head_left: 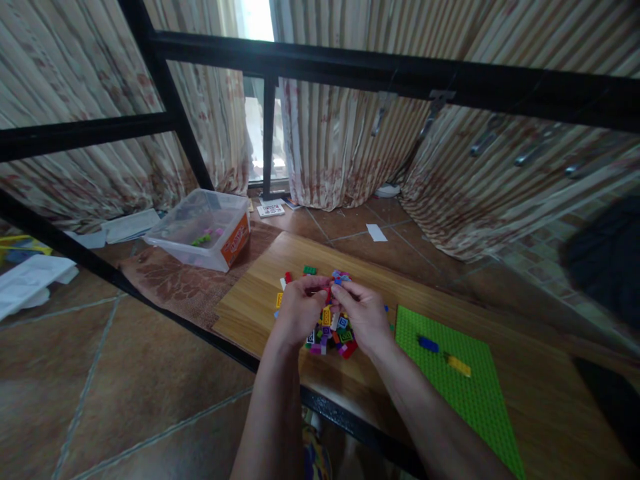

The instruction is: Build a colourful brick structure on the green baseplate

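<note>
Bricks [327, 317] are spread in a loose heap on a wooden worktop [265, 293], where a small blue piece [338, 283] is apparently pinched by the right hand [369, 320]. The left hand [300, 312] is held close beside it, fingers curled; what is gripped there cannot be told. Small parts are best kept low over the heap, turned until studs can be seen past the fingertips, and pressed evenly, never at a slant. A green baseplate [450, 407] is set to the right.

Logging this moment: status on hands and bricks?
Left hand, right hand close together over brick pile. Blue brick in right grip. Hands partly hide pile.
</note>
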Demonstrator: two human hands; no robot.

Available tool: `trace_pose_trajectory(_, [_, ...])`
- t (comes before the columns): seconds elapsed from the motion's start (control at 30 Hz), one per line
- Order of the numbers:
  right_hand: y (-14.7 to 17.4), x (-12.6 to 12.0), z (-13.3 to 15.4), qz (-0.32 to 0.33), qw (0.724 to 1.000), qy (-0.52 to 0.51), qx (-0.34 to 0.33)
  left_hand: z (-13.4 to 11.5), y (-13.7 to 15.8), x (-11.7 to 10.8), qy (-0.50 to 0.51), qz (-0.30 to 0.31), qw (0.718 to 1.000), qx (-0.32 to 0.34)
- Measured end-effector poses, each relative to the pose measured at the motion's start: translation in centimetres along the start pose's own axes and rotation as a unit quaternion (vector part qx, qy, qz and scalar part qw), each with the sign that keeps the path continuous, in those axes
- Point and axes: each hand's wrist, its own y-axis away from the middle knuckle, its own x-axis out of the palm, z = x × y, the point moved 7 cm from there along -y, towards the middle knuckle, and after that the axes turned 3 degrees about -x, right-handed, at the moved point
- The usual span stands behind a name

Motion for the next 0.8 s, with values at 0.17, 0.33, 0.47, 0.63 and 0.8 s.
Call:
trace_pose_trajectory(0.17, [-0.5,-1.3,-0.1,0.001,0.999,0.046,0.003,0.3,-0.3,-0.8,-0.019,-0.013,1.000,-0.014])
trace_pose_trajectory(0.33, [-0.9,-2.2,1.2,0.026,0.919,0.377,-0.110,0.1,-0.9,-3.3,-0.312,-0.119,0.943,0.013])
trace_pose_trajectory(0.47, [-0.6,-1.4,1.0,0.056,0.865,0.477,-0.144,-0.1,-0.7,-3.8,-0.448,-0.160,0.880,0.005])
trace_pose_trajectory(0.63, [-1.0,-1.5,1.1,0.058,0.867,0.477,-0.134,0.0,-0.6,-3.9,-0.461,-0.166,0.872,-0.005])
trace_pose_trajectory(0.8, [-3.0,-3.1,1.8,0.020,0.859,0.491,-0.147,-0.5,-0.4,-4.3,-0.443,-0.181,0.878,-0.005])
